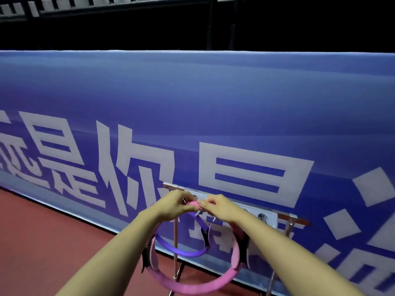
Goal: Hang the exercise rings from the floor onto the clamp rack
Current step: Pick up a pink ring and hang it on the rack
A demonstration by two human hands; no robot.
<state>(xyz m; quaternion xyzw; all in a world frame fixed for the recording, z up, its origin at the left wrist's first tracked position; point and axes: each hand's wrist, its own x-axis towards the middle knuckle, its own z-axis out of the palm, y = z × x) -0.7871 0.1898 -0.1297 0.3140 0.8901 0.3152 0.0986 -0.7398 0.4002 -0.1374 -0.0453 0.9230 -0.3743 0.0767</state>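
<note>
- Red rubbery floor fills the lower left, running up to the foot of a long blue banner with large white characters; this looks like a sports hall, and above the banner the background is dark, with pale railings at the top edge.
- Left hand pinches the top of the pink ring, fingers curled over its upper arc, apparently to steady it at clamp height.
- Pink ring hangs down from both hands in front of the rack; its black padded grips sit on either side, so the bare top arc is the part offered to the clamp.
- Purple ring sits behind the pink one and already seems to hang from the rack; whether a clamp holds it, I cannot tell.
- Right hand pinches at the same spot, fingertips bunched just beside the left hand's, probably working the small metal clip below them.
- Clamp rack, a silvery bar on thin metal legs, stands close against the banner, with further clamps free to the right.
- Pink ring is not yet clearly seated, so the hanging step seems mid-way.
</note>
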